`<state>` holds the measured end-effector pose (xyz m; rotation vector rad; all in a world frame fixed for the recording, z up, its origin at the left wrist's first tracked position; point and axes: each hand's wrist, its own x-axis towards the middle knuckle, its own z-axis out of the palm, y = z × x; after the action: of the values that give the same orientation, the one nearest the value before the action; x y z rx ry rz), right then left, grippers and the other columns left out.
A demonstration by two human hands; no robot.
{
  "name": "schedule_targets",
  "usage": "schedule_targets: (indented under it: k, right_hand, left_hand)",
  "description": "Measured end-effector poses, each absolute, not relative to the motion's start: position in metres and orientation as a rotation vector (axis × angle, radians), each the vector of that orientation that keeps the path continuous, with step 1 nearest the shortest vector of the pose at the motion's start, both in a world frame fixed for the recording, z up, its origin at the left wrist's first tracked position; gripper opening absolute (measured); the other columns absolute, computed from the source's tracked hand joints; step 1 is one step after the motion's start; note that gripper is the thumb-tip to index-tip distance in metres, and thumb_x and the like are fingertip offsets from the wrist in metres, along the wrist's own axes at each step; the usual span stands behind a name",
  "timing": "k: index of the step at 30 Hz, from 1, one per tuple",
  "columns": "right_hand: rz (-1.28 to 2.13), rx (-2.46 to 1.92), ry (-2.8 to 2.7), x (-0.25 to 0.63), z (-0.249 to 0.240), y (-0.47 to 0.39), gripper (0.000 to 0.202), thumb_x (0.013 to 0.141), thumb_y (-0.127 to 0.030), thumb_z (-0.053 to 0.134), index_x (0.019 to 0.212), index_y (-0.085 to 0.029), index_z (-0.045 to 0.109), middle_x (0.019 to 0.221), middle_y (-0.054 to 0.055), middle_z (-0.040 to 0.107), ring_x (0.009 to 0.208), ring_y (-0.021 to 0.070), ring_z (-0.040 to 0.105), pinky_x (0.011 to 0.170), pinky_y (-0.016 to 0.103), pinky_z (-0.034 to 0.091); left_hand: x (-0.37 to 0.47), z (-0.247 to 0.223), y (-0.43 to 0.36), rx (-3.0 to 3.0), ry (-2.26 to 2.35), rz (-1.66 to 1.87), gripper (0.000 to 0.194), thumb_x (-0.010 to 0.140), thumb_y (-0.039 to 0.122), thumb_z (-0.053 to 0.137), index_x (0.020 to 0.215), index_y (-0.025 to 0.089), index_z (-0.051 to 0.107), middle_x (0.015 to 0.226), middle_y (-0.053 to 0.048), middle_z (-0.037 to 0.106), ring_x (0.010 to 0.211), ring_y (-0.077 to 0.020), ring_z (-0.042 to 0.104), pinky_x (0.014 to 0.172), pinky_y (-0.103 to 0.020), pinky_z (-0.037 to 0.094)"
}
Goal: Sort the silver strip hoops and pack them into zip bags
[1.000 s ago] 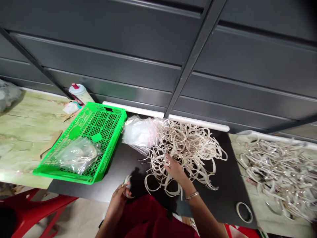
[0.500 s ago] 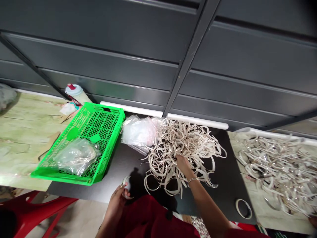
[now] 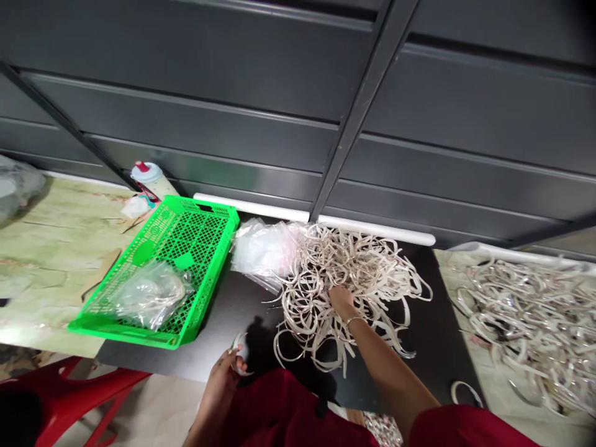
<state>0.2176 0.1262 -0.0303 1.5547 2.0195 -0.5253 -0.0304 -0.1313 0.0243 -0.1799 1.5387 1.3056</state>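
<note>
My left hand [image 3: 226, 367] is closed around a white curled strip [image 3: 241, 340] at the front edge of the black table top. The strip's curved ends stick out past the fingers. My right hand [image 3: 341, 300] reaches into a tangled heap of similar white curled strips [image 3: 377, 268], some with shiny edges. Its fingertips are hidden among the strips, so their grip does not show. Just left of the heap lies a stack of clear plastic bags [image 3: 263, 248], partly touching it.
A green plastic crate [image 3: 212, 292] with filled clear bags [image 3: 151, 295] stands on the left, a bottle [image 3: 156, 179] behind it. A second strip heap [image 3: 535, 329] covers the right side. A ring-shaped roll [image 3: 465, 392] lies near the front right. Grey panels [image 3: 233, 124] rise behind.
The view has shifted slightly, so the tabletop things appear further right. My right hand has moved a little left and deeper within the heap. My left hand keeps its strip.
</note>
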Motion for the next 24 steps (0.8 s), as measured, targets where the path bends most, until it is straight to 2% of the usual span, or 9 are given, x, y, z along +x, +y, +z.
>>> schedule_targets:
  k: [15, 20, 24]
  right_hand:
    - [-0.571, 1.442, 2.051, 0.215, -0.024, 0.120, 0.027, 0.091, -0.032, 0.054, 0.112, -0.015, 0.057, 0.109, 0.007, 0.061, 0.093, 0.0193, 0.061, 0.080, 0.040, 0.052]
    - [-0.678, 1.591, 2.154, 0.226, -0.012, 0.114, 0.023, 0.091, -0.032, 0.052, 0.104, -0.015, 0.060, 0.096, 0.005, 0.064, 0.084, 0.0173, 0.062, 0.077, 0.038, 0.051]
    - [-0.811, 1.807, 2.262, 0.235, 0.000, 0.111, 0.020, 0.088, -0.022, 0.048, 0.089, -0.015, 0.067, 0.079, 0.008, 0.066, 0.073, 0.0196, 0.062, 0.065, 0.031, 0.046]
  left_hand:
    - [-0.027, 0.044, -0.118, -0.169, 1.530, 1.256, 0.039, 0.048, 0.041, 0.077, 0.075, 0.016, 0.062, 0.048, 0.005, 0.054, 0.049, -0.0120, 0.051, 0.050, -0.022, 0.039]
    - [-0.027, 0.044, -0.121, -0.158, 1.536, 1.256, 0.034, 0.049, 0.041, 0.076, 0.068, 0.018, 0.060, 0.048, 0.005, 0.054, 0.049, -0.0120, 0.050, 0.051, -0.023, 0.040]
    - [-0.026, 0.044, -0.120, -0.190, 1.587, 1.226, 0.033, 0.052, 0.040, 0.074, 0.072, 0.017, 0.062, 0.049, 0.004, 0.054, 0.050, -0.0129, 0.050, 0.052, -0.024, 0.039]
